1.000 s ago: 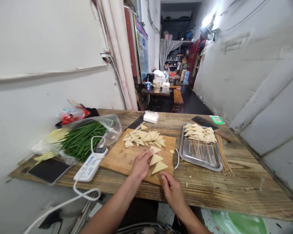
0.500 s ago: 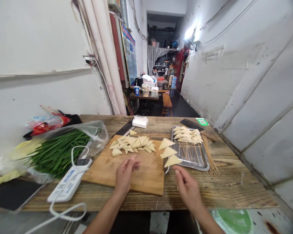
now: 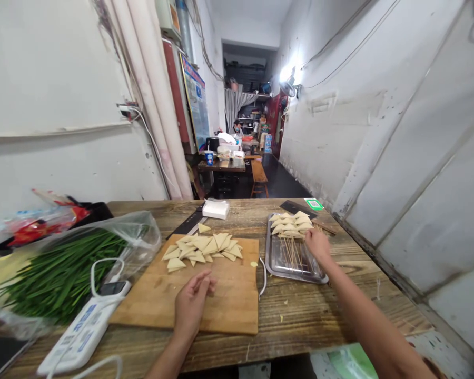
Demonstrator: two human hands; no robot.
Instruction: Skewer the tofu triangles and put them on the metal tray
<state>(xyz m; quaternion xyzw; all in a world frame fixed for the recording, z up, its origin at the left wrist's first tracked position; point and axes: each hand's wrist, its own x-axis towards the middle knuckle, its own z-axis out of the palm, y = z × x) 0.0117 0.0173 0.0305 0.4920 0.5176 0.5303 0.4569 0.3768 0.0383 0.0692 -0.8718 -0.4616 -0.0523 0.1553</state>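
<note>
Likely filling oblong silver metal tray (image 3: 275,258) at one o'clock with bare right hand (image 3: 317,245), cannot tell if gripping, needing gentle placing, with bare left hand (image 3: 191,300) loosely uncurled.

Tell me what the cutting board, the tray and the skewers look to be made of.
Cutting board: wood or bamboo, smooth, going by its warm tan colour. Tray: shiny metal, likely steel, since it reflects light. Skewers: probably bamboo, matte, thin and straw-coloured.
</note>
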